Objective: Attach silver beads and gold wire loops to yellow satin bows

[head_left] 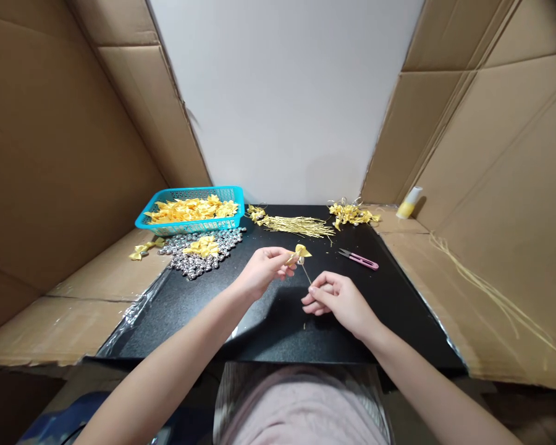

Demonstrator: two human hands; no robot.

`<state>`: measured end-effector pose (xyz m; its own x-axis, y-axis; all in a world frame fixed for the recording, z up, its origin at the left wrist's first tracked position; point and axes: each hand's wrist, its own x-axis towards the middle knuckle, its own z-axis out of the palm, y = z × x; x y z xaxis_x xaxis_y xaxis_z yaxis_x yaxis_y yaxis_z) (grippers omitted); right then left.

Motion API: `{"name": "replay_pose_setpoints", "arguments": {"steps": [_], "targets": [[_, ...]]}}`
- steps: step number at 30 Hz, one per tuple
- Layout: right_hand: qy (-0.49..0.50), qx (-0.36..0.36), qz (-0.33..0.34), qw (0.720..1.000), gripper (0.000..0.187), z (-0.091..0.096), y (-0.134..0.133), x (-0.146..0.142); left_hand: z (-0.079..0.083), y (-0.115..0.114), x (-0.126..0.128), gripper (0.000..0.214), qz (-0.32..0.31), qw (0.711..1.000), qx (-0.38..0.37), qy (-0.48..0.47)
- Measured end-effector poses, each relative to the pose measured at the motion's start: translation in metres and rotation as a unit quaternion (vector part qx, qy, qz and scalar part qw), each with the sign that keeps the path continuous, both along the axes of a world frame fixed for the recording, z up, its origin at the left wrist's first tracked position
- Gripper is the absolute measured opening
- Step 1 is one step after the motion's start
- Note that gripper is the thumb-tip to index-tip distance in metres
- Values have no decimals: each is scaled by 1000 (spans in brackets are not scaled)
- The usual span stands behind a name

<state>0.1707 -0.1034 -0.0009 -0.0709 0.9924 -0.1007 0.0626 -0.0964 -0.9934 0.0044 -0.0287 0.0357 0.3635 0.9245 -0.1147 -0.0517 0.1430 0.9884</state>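
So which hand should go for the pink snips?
Right, probably. The right hand is nearer the pink snips, which lie on its own side, and it pinches only the gold strand. The left hand pinches the yellow bow, farther away.

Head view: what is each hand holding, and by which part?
The left hand pinches a small yellow bow by its left side; the right hand pinches the lower end of the thin gold strand hanging from the bow's centre.

Basket (234, 196): perforated turquoise plastic. Bows (189, 210): glossy yellow satin ribbon. Bells (199, 262): shiny silver metal. Mat (269, 321): smooth, black, slightly glossy.
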Motion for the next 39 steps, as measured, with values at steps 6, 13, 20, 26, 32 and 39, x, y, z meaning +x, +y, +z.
{"name": "replay_pose_setpoints", "arguments": {"steps": [6,13,20,26,32,39], "targets": [[84,0,-78,993,41,-3,-5,3,-10,0,-2,28,1,997,-59,-50],[73,-34,-92,993,42,-7,-8,7,-19,-7,0,30,25,997,-55,-42],[-18,11,-92,996,23,-7,-3,21,-23,-8,-1,22,52,999,-12,8],[-214,133,-73,965,9,6,-3,29,-19,-11,0,20,63,997,13,33],[62,-112,-1,992,22,6,-3,25,-16,-14,1,20,68,997,22,36],[244,-130,-68,959,19,-3,-6,14,-23,-16,2,23,70,997,-12,-9]]}}
